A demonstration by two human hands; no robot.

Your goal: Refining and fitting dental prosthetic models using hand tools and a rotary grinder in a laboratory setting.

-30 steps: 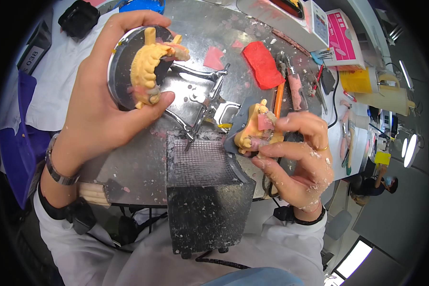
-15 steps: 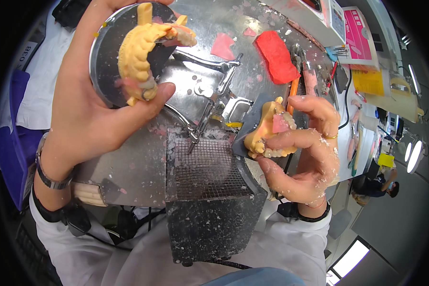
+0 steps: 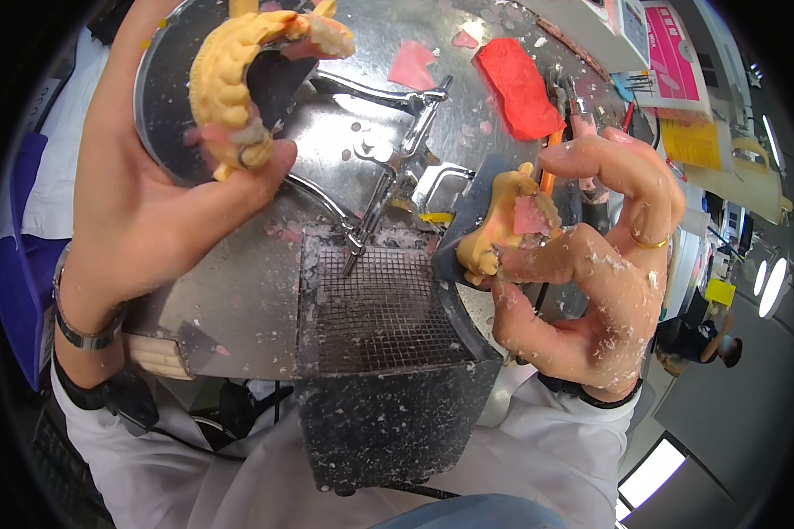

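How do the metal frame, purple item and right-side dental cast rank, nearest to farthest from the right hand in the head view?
From the right hand:
1. Right-side dental cast: at its fingertips.
2. Metal frame: farther left, mid-table.
3. Purple item: far left edge.

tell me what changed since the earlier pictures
The left hand, gripping a yellow tooth model, has moved left and away from the body. The right hand has spread its fingers wider at a second model. No grasp is visibly gained or released. The metal frame and red sheet stayed put.
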